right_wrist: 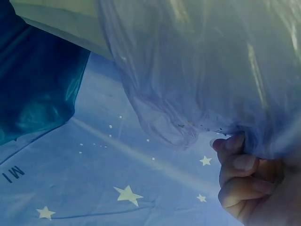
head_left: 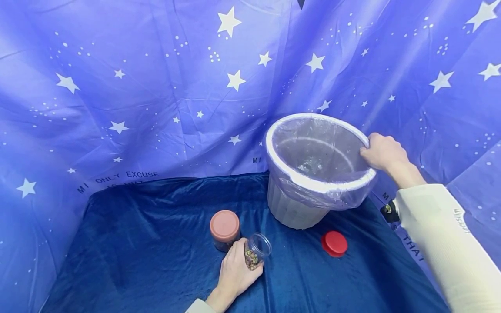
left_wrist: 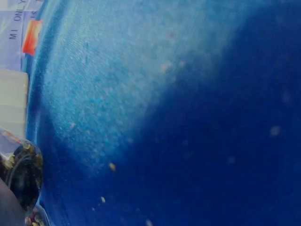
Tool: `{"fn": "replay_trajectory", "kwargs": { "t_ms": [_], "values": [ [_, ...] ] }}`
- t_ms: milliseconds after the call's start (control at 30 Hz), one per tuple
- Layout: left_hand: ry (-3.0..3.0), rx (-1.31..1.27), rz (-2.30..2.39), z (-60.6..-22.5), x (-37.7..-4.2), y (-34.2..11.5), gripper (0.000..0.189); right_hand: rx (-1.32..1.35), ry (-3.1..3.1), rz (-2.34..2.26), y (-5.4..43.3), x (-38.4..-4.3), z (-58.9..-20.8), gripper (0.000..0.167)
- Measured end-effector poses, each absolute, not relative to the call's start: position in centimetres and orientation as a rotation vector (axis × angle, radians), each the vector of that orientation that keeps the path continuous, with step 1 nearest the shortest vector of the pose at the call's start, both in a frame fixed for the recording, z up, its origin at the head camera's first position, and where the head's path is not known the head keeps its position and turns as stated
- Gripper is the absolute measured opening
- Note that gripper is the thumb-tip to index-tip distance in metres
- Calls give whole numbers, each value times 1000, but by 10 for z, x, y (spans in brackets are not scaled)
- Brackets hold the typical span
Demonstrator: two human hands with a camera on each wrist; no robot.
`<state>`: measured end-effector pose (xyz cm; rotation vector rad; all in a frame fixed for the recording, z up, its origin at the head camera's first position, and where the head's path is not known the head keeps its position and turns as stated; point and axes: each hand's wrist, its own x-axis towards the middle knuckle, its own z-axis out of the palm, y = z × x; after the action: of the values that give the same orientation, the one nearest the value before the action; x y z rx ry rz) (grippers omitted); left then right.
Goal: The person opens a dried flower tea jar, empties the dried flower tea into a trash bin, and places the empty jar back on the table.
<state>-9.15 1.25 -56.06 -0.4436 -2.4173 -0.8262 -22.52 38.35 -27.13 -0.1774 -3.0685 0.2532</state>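
My left hand grips a small clear jar with its mouth uncovered; bits of yellow-green and brown dried contents lie in its lower part. Just behind that hand stands a second jar with a pink lid. At the right, my right hand grips the rim of a white trash bin, fingers curled under the edge in the right wrist view. A clear plastic bag lines the bin and hangs over its rim. The bin leans toward me.
A red lid lies on the dark blue cloth in front of the bin. Small crumbs dot the cloth in the left wrist view. Purple star-printed curtains close in the back and sides.
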Motion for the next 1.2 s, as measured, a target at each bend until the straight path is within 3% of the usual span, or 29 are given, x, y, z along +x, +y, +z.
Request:
{"fn": "replay_trajectory", "kwargs": {
  "t_ms": [300,600,1200],
  "values": [
    [-2527,-498,-902,-556,-84,7,81,-213,-3026,263,382,-225,-276,34],
    [-2596,-665,-970,-547,-84,-5,76,-229,-3008,254,379,-225,-278,36],
    [-2663,-725,-1028,-531,-80,-3,73,-268,-3008,254,375,-224,-277,37]
  ]
}}
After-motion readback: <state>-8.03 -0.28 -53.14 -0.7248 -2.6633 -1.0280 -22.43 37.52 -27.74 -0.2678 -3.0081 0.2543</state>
